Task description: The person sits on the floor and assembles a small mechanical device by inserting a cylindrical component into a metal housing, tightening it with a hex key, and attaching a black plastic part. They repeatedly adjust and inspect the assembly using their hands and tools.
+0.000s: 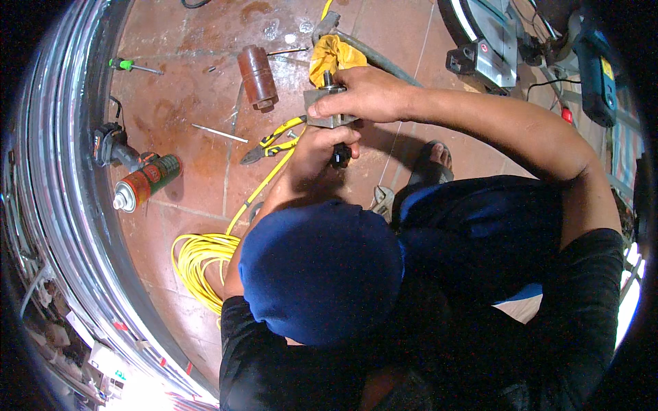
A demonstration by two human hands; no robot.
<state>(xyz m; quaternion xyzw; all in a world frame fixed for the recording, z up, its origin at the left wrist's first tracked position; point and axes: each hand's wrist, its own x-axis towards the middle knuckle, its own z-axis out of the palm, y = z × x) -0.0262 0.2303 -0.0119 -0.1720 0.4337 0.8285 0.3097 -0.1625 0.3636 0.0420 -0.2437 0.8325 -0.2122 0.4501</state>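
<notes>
A squarish grey metal block (317, 98) with a short dark shaft (330, 78) standing out of its top is held over the tiled floor, between my knees and the tools. My right hand (363, 94) is closed on the block, its thumb lying along the near face. Just below, my left hand (323, 145) curls its fingers round a black cylindrical piece (340, 156) under the block. Whether that piece is part of the block, I cannot tell. Right behind my right hand lies a crumpled yellow cloth or glove (334, 56). Yellow-and-black pliers (271, 144) rest beside my left wrist.
Around me lie a hammer (384, 63), a brown cylinder (258, 77), a green-handled screwdriver (123, 64), a thin rod (219, 132), a cordless drill (116, 145), a spray can (147, 181), coiled yellow cable (199, 264) and an adjustable wrench (382, 198). Long metal profiles (79, 171) line the left.
</notes>
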